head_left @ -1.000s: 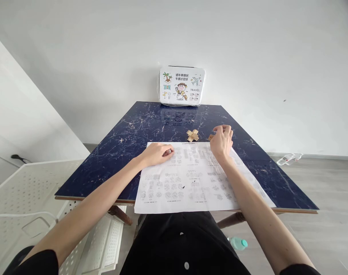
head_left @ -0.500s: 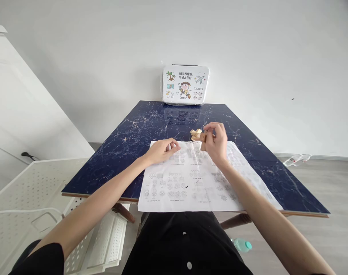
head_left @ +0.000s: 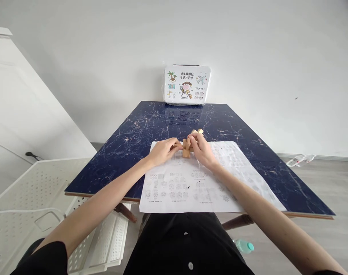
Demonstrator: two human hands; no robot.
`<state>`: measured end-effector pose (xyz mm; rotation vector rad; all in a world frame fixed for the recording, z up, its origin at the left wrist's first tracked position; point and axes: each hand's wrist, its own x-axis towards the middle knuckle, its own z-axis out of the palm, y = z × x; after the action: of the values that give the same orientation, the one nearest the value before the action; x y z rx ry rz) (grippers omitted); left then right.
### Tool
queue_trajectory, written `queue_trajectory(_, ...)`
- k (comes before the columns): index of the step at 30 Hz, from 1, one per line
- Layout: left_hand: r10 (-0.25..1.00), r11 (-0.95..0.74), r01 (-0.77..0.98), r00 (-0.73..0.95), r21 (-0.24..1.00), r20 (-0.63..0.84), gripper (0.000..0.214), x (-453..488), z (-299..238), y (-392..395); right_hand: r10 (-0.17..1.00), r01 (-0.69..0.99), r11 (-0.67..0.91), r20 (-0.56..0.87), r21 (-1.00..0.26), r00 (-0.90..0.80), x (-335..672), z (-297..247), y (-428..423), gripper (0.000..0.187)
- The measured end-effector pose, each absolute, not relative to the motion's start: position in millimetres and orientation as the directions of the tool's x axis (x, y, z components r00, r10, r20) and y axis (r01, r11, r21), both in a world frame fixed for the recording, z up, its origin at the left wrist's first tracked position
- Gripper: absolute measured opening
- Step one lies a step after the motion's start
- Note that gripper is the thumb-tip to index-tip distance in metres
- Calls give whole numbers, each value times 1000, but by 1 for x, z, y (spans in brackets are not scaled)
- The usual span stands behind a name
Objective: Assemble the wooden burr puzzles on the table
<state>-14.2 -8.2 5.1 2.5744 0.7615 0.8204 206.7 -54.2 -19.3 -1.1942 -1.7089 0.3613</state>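
Note:
Over the upper edge of a large printed sheet (head_left: 162,191), both hands meet at a brown wooden block puzzle (head_left: 186,153) of crossed pieces. My left hand (head_left: 163,151) pinches its left side with thumb and fingers. From the right, my right hand (head_left: 204,149) is closed on the same puzzle and covers part of it. A lighter wooden block puzzle (head_left: 200,131) sits on the table just behind my right hand, which partly hides it. How the pieces interlock is too small to make out.
The blue marble-patterned table (head_left: 128,145) carries a white cartoon case (head_left: 187,84) in clear wrap at its back, near the wall. White perforated shelving (head_left: 33,183) stands at the left. A bottle (head_left: 244,246) lies on the floor, and a clear plastic item (head_left: 300,160) is to the right.
My right hand has moved left with the brown puzzle, away from beside the lighter one. My left hand has moved slightly right and now grips the brown puzzle too.

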Motion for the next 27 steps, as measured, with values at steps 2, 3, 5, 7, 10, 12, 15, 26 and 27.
queue_trajectory(2,597,-796,411,657,445,461,27,-15,4,-6,838,570,447,545,-689,3,209,-21,-53,37)
queue_trajectory(3,607,-790,420,641,447,470,27,-15,4,-5,842,570,433,540,-698,21,210,-22,-53,36)
queue_trajectory(5,630,-773,433,613,464,477,29,-15,3,-3,859,591,408,512,-696,11,210,-22,-54,32)
queue_trajectory(7,644,-758,420,606,499,467,28,-16,3,-1,894,601,370,448,-708,-22,209,-20,-56,27)
queue_trajectory(10,646,-740,381,632,555,428,26,-17,3,2,924,603,348,372,-718,-90,208,-18,-59,25)
queue_trajectory(12,649,-731,386,646,562,401,27,-18,3,3,919,593,367,377,-717,-113,208,-16,-60,27)
queue_trajectory(15,651,-731,380,637,567,413,33,-19,2,3,907,567,402,399,-719,-138,209,-13,-61,27)
queue_trajectory(26,666,-664,346,677,663,314,69,-20,13,1,886,526,459,412,-716,-214,209,-13,-62,29)
queue_trajectory(27,677,-655,350,666,670,314,70,-20,14,1,883,528,463,423,-711,-205,210,-13,-62,29)
